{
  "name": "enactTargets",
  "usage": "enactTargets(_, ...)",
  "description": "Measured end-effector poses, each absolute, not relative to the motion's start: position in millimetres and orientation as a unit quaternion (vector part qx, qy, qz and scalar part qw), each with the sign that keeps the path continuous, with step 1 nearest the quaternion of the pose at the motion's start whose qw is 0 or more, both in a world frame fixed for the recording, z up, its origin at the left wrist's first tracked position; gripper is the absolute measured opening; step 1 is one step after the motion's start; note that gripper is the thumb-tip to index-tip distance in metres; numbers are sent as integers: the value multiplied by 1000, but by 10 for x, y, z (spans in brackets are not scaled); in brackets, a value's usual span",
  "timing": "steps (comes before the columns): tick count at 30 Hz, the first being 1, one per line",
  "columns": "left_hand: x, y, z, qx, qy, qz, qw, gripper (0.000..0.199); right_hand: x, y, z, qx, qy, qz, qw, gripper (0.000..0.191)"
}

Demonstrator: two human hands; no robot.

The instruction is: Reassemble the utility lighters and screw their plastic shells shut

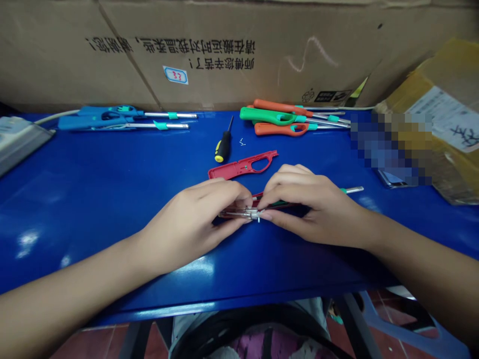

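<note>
Between thumb and fingers, my left hand (pixel 200 219) holds a small clear plastic tank (pixel 235 213) with a metal and white end. My right hand (pixel 310 204) pinches at the white end of that tank. Just behind the fingers lies another red lighter part (pixel 258 197), mostly covered by the hands, and a metal tube (pixel 354 190) sticks out past my right hand. An open red handle shell (pixel 245 165) rests behind both hands. Farther back are a black and yellow screwdriver (pixel 223 145) and several tiny screws (pixel 242 142).
Blue lighters (pixel 97 119) lie at the back left, orange and green ones (pixel 277 117) at the back right. A large cardboard box (pixel 209 25) stands behind the blue table (pixel 93 209). At right are a phone (pixel 396 178) and a taped box (pixel 449 109); a power strip (pixel 18 139) sits left.
</note>
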State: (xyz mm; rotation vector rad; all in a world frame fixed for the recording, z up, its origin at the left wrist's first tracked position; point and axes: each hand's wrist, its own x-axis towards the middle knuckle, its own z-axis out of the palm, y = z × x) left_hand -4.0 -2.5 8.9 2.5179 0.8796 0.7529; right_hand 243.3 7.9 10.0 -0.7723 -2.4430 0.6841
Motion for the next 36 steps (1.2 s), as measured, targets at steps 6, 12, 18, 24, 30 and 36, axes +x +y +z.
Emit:
enactTargets(6, -54, -11, 66, 913, 277, 256, 155, 20, 2414, 79, 101, -288, -882, 277, 250, 10)
enactTargets(12, -69, 11, 79, 915, 280, 245, 157, 18, 2422, 108, 101, -300, -876, 268, 267, 12)
enactTargets(18, -102, 41, 82, 909, 312, 236, 142, 16, 2504, 143, 126, -343, -880, 218, 246, 6)
enactTargets(24, -111, 44, 43, 909, 314, 229, 149, 18, 2542, 139, 91, -352, -898, 211, 157, 8)
enactTargets(30, -88, 37, 10, 907, 310, 230, 169, 22, 2531, 153, 58, -349, -893, 228, 169, 8)
enactTargets(36, -54, 20, -5, 907, 301, 241, 168, 25, 2521, 152, 52, -344, -894, 230, 172, 10)
